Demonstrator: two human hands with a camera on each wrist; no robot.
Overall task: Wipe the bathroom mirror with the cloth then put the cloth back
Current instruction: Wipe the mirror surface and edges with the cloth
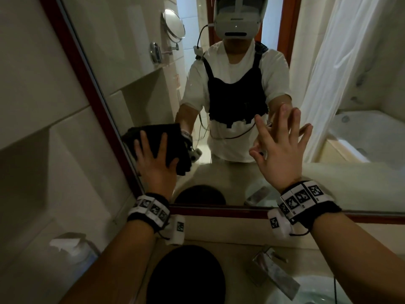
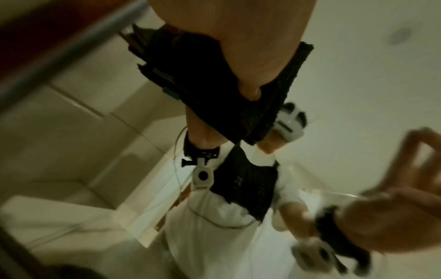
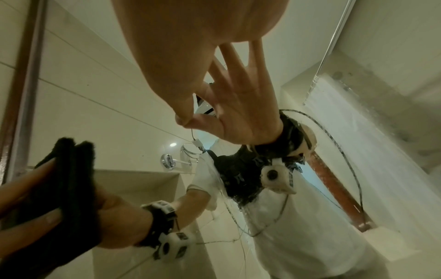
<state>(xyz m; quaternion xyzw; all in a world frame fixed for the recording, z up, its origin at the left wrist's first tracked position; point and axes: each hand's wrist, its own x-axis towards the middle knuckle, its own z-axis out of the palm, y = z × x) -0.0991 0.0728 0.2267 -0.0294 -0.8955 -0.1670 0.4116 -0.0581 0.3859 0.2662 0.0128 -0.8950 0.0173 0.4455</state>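
Observation:
The bathroom mirror (image 1: 135,62) has a red-brown frame and fills the view ahead. A folded black cloth (image 1: 153,133) lies flat against its lower left corner. My left hand (image 1: 153,170) presses the cloth to the glass with straight, spread fingers. In the left wrist view the palm (image 2: 226,37) covers most of the cloth (image 2: 214,90). My right hand (image 1: 282,154) is held up to the glass further right. Its fingers are straight, the index tip meets the thumb, and it holds nothing. In the right wrist view the right hand's fingertips (image 3: 233,45) meet their reflection, and the cloth (image 3: 59,179) shows edge-on.
A tiled wall with a dispenser (image 1: 72,249) runs along the left. Below the mirror stands a counter with a round black object (image 1: 186,275), a chrome tap (image 1: 271,270) and a basin (image 1: 328,290). The glass reflects me, a shower curtain and a bathtub.

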